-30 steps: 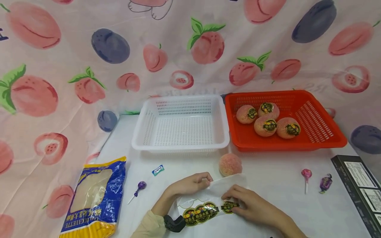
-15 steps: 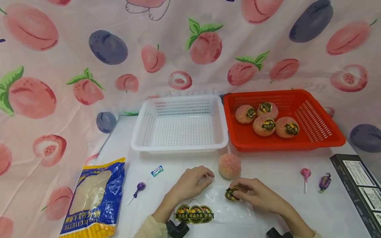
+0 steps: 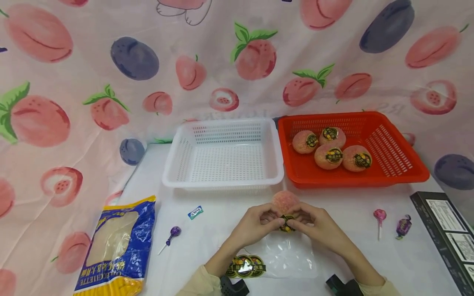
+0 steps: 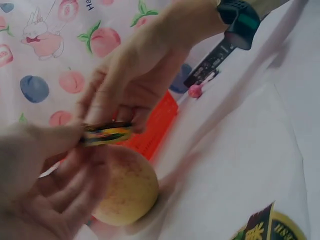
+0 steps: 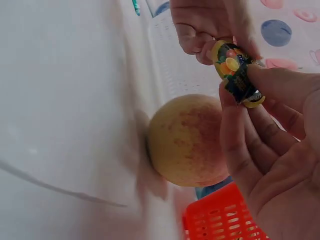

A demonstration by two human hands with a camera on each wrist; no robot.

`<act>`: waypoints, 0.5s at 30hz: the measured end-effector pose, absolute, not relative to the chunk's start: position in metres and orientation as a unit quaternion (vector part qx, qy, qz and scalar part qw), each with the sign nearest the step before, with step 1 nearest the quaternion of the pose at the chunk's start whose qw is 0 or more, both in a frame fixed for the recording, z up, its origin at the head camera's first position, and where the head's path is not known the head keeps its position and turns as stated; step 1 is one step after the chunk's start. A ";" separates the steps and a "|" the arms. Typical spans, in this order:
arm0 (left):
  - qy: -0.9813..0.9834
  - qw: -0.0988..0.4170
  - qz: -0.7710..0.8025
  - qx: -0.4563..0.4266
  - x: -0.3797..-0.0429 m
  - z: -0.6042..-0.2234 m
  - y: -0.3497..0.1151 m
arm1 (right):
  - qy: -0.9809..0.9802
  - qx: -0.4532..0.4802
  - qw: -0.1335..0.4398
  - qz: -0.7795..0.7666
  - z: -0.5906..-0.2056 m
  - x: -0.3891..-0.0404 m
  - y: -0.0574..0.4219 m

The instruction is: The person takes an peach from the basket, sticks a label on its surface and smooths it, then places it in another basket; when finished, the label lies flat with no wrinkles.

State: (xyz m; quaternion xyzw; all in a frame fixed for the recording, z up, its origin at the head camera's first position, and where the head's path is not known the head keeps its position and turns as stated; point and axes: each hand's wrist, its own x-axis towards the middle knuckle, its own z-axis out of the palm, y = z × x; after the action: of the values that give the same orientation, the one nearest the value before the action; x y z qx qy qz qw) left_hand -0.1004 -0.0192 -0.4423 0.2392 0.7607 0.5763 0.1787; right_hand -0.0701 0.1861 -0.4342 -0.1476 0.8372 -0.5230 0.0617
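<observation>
A black and gold fruit sticker (image 3: 286, 226) is held up between both hands, in front of a loose peach (image 3: 285, 200). The left hand (image 3: 252, 226) pinches its left edge between thumb and fingers. From the other side, the right hand (image 3: 320, 226) pinches it too. The right wrist view shows the printed face of the sticker (image 5: 235, 70), with fruit on it. Just below the fingers, the peach (image 5: 187, 140) rests on the white table. Under the hands lies a clear sheet (image 3: 289, 257) with several overlapping stickers (image 3: 246, 266) at its left end.
A white basket (image 3: 224, 183) stands at the back, beside a red basket (image 3: 355, 181) with several stickered peaches (image 3: 328, 156). Left lie a blue and yellow bag (image 3: 118, 246), a purple lollipop (image 3: 174, 233) and a small packet (image 3: 195, 212). Right are a pink lollipop (image 3: 379, 216), a wrapped candy (image 3: 403, 226) and a black box (image 3: 444, 238).
The right hand has peeled the sticker off the sheet and lifted it towards the peach. The left hand has let go of the sheet, moved right and taken hold of the sticker's other edge.
</observation>
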 end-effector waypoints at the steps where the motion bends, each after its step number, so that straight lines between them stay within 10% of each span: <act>1: 0.755 0.175 0.592 0.220 -0.102 -0.443 -0.018 | 0.835 -0.143 0.062 -0.528 -0.433 -0.072 0.187; 15: 0.824 0.002 0.533 0.194 -0.109 -0.459 -0.004 | 0.882 -0.107 0.005 -0.458 -0.435 -0.087 0.190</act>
State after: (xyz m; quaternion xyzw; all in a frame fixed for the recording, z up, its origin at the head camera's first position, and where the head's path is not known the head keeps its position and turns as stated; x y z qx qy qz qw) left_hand -0.1090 -0.0039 -0.4591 0.1937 0.8238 0.5327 0.0022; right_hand -0.0872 0.1897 -0.4352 -0.1075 0.8824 -0.4580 0.0047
